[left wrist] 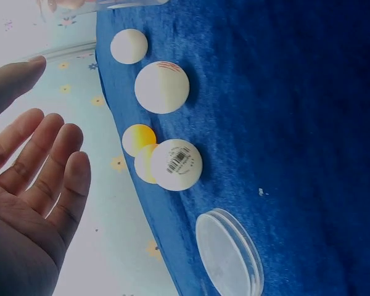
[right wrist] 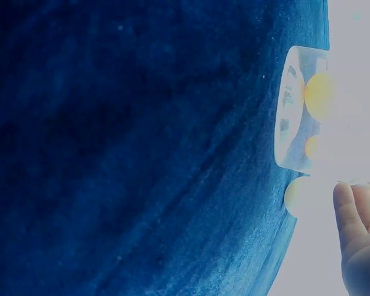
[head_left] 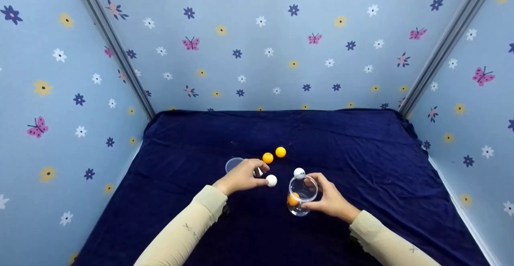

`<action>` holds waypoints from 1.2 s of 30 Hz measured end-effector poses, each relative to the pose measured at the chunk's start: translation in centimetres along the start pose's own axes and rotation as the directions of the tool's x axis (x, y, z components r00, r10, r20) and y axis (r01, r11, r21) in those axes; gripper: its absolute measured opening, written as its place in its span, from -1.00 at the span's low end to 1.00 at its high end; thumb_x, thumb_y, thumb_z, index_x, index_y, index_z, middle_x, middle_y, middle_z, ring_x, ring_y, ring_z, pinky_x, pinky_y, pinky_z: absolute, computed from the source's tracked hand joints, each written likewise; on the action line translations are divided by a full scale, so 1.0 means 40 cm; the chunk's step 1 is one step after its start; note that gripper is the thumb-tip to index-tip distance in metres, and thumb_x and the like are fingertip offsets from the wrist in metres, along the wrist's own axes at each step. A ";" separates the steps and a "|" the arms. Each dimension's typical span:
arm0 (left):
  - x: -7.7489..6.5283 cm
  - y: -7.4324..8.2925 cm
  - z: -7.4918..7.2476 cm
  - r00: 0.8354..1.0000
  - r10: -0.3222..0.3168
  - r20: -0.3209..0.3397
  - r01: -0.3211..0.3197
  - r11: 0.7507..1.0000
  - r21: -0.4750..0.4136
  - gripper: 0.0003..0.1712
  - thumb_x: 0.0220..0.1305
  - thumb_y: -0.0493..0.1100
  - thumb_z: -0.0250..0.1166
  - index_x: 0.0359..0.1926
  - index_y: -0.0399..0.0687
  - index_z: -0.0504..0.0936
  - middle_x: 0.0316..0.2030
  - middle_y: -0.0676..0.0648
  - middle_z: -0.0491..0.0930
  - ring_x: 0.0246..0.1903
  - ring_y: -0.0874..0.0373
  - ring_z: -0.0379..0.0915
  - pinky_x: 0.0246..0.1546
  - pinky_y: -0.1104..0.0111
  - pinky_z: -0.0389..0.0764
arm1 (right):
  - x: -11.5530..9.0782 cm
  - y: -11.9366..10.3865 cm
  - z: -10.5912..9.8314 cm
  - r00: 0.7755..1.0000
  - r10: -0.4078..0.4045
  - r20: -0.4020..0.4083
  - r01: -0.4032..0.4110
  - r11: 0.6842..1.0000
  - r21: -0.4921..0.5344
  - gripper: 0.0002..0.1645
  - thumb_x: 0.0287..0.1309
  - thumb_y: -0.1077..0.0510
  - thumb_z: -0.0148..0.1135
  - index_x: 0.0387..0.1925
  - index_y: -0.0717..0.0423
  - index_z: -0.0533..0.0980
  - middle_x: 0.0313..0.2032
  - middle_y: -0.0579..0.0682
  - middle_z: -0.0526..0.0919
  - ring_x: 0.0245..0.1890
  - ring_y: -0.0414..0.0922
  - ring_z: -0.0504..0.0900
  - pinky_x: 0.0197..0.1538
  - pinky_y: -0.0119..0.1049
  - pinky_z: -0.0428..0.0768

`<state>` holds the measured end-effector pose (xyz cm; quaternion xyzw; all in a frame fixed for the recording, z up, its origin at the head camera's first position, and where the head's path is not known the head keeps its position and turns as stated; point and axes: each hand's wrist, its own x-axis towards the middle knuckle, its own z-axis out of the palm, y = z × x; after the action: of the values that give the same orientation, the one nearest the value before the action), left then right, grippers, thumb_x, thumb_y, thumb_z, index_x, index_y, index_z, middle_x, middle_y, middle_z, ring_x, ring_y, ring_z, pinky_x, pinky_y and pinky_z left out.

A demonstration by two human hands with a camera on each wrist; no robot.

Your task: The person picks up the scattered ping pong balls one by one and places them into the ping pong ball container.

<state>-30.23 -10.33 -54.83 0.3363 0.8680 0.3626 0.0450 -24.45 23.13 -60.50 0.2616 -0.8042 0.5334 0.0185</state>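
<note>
Right hand [head_left: 331, 200] holding upright clear jar [head_left: 302, 195], mouth up, orange ball [head_left: 292, 199] inside

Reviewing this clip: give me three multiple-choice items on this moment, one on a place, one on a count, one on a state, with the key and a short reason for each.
1. Where does the clear lid lie?
A. On the blue cloth beside the left hand
B. On top of the clear cup
C. Under the right hand

2. How many orange balls lie loose on the cloth outside the cup?
A. None
B. Two
C. Five

3. What is inside the cup?
A. Nothing
B. A white ball
C. An orange ball

Key: 1 A, the head view shows the lid flat on the cloth by the left hand. 2 B, two orange balls sit side by side beyond the left hand. 3 C, orange shows through the cup's clear wall while the right hand grips the cup.
</note>
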 end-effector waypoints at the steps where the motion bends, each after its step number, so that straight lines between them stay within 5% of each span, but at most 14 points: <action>1: -0.001 -0.003 0.002 1.000 -0.001 -0.001 0.001 1.000 0.001 -0.63 0.24 -0.21 0.59 0.02 -0.24 0.76 -0.10 -0.19 0.80 -0.17 -0.11 0.75 -0.06 0.13 0.77 | 0.000 0.000 0.000 1.000 0.000 -0.001 0.000 1.000 0.003 -0.01 -0.17 0.22 0.82 0.26 0.42 0.45 0.17 0.46 0.69 0.19 0.25 0.72 0.31 -0.12 0.71; 13: 0.002 -0.026 0.023 0.999 -0.030 0.016 0.029 0.999 0.024 -0.56 0.21 -0.20 0.62 0.06 -0.29 0.74 -0.05 -0.31 0.79 -0.14 -0.16 0.73 -0.02 0.12 0.72 | -0.001 0.006 0.000 1.000 0.003 -0.006 -0.003 1.000 0.005 -0.01 -0.18 0.23 0.83 0.24 0.46 0.45 0.14 0.44 0.71 0.16 0.22 0.74 0.32 -0.22 0.70; 29: 0.023 -0.049 0.056 0.996 -0.085 0.024 0.080 0.985 0.154 -0.42 0.18 -0.04 0.65 0.15 -0.23 0.74 0.03 -0.22 0.76 -0.12 -0.02 0.70 0.07 0.05 0.70 | 0.000 0.004 0.000 1.000 0.003 0.001 -0.003 1.000 -0.007 0.01 -0.17 0.22 0.83 0.24 0.52 0.42 0.16 0.41 0.71 0.15 0.30 0.73 0.30 0.13 0.69; 36: 0.035 -0.048 0.069 0.995 -0.091 0.044 0.081 0.979 0.188 -0.42 0.20 -0.08 0.64 0.18 -0.20 0.73 0.09 -0.21 0.77 -0.12 -0.05 0.76 0.04 0.06 0.74 | -0.002 0.004 0.000 1.000 -0.016 -0.003 0.016 1.000 -0.008 0.01 -0.17 0.22 0.83 0.24 0.52 0.42 0.14 0.37 0.72 0.13 0.25 0.75 0.28 -0.11 0.73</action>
<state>-31.48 -8.80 -57.91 0.3105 0.9103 0.2690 0.0516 -24.47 23.22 -60.64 0.2671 -0.8043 0.5302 0.0248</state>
